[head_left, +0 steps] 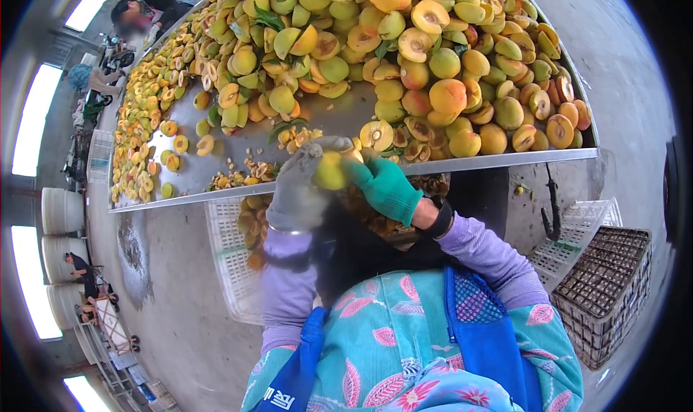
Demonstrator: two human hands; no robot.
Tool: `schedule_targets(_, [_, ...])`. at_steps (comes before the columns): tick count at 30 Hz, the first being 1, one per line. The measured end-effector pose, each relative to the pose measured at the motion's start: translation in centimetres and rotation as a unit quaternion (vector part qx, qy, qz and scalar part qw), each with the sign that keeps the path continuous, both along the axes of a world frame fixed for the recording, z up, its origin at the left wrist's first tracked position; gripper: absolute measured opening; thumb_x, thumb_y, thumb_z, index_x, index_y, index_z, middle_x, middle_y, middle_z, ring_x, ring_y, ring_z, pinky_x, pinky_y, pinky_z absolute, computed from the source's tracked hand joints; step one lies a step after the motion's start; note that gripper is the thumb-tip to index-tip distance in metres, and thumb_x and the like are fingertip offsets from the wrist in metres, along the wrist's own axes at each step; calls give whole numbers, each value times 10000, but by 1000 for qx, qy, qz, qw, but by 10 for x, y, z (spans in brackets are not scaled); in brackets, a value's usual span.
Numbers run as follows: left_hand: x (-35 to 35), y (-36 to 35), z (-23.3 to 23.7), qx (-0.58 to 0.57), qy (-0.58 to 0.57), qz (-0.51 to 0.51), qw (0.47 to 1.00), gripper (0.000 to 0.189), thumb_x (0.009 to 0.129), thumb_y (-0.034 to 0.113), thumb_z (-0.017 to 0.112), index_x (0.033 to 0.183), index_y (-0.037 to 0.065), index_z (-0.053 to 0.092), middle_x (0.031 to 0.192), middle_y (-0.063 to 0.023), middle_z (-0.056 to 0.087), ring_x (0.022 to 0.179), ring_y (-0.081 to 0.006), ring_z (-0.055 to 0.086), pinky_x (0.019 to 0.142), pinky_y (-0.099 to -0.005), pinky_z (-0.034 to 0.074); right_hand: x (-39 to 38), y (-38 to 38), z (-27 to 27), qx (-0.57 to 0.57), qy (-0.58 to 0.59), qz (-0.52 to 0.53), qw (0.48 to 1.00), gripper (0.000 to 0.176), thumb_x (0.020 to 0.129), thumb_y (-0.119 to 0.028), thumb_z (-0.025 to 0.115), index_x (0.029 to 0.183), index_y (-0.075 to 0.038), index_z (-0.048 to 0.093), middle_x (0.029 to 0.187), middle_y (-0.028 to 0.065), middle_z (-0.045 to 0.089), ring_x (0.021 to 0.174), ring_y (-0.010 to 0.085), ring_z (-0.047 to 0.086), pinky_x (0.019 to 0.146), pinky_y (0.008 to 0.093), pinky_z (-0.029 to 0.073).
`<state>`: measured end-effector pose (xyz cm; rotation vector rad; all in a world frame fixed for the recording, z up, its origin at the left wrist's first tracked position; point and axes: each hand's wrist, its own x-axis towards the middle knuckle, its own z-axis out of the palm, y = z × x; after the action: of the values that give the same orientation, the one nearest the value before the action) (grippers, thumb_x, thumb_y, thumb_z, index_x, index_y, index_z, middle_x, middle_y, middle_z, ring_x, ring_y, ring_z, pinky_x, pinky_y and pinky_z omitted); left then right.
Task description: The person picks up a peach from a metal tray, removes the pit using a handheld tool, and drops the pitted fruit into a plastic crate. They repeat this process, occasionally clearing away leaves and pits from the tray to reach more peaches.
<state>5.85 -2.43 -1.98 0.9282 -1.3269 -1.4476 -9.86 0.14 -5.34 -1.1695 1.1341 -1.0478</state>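
My left hand (pixel 299 188), in a grey glove and partly blurred, is closed around a yellow-green fruit (pixel 331 171) just over the front edge of the metal table (pixel 505 158). Beside it, my right hand (pixel 381 186) wears a green glove, its fingers bent against the right side of the same fruit. Halved and whole fruits (pixel 447 96) are heaped behind both hands. A cut half (pixel 376 135) with its face up lies just beyond my right hand. Small pits and scraps (pixel 245 175) are scattered along the table's front edge.
Below the table edge, a white crate (pixel 234 267) holds fruit pieces on the left. At the right stand a white basket (pixel 570 246) and a brown crate (pixel 606 282). Other people (pixel 155 11) are at the far upper left. White tubs (pixel 61 213) line the left side.
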Motion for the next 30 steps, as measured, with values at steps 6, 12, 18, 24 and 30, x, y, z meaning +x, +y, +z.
schedule_targets(6, [-19, 9, 0, 124, 139, 74, 980, 440, 969, 380, 504, 1224, 25, 553, 1092, -118, 624, 1015, -231, 596, 913, -353, 474, -8, 8, 42, 137, -150, -28, 979, 288, 925, -290, 621, 1019, -32, 533, 726, 26, 577, 632, 84, 531, 527, 250, 426])
schedule_targets(12, [-20, 23, 7, 151, 96, 10, 984, 500, 985, 429, 446, 1282, 30, 491, 1016, -91, 632, 812, -177, 643, 692, -251, 525, -8, -10, 36, 93, -81, -90, 988, 357, 940, -358, 582, 1051, -23, 535, 766, 72, 620, 665, 176, 595, 578, 314, 470])
schedule_targets(18, [-26, 17, 2, 77, 22, 97, 992, 397, 997, 321, 466, 1185, -13, 569, 1005, -103, 646, 858, -179, 629, 757, -290, 511, -27, 30, 29, -140, 324, 75, 933, 418, 959, -431, 486, 996, -15, 512, 843, 257, 626, 797, 432, 612, 663, 490, 471])
schedule_targets(24, [-23, 19, -8, -78, -93, 178, 977, 373, 1012, 287, 441, 1125, -29, 603, 1023, -116, 648, 904, -183, 618, 804, -289, 501, -14, 37, 46, -11, 150, 33, 988, 432, 971, -427, 474, 981, 0, 542, 786, 203, 634, 736, 362, 621, 644, 434, 465])
schedule_targets(30, [-43, 25, 4, -54, -18, 193, 980, 314, 1004, 245, 456, 1059, -14, 627, 908, -61, 638, 790, -137, 576, 711, -253, 472, -12, 42, 54, 87, 14, 31, 996, 440, 981, -425, 469, 968, 3, 570, 755, 100, 591, 675, 194, 523, 628, 345, 440])
